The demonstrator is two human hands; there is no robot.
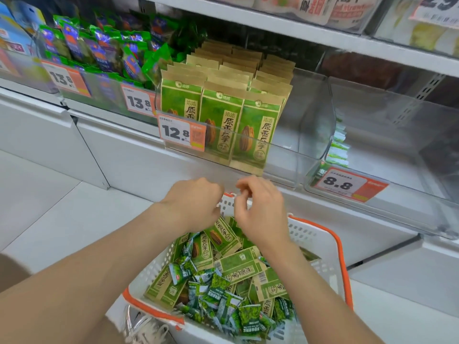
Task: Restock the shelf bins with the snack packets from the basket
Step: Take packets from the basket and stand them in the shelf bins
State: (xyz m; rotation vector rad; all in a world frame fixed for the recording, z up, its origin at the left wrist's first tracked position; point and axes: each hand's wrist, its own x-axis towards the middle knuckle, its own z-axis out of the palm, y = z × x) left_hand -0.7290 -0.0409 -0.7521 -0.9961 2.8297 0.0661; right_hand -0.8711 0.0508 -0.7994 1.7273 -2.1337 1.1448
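A white basket with an orange rim stands below me, filled with green-and-kraft seed packets and small green snack packets. Both hands hover over its far end. My left hand shows its back with the fingers curled under and hidden; a tilted seed packet reaches up to its lower edge, and I cannot tell if it is gripped. My right hand has loosely curled fingers with nothing in them. Above, a clear shelf bin holds upright rows of the same seed packets.
The clear bin to the right, tagged 8.8, holds a few small green packets at its left side. Left bins carry green-and-purple bags. White freezer lids lie under the shelf. A shoe shows by the basket.
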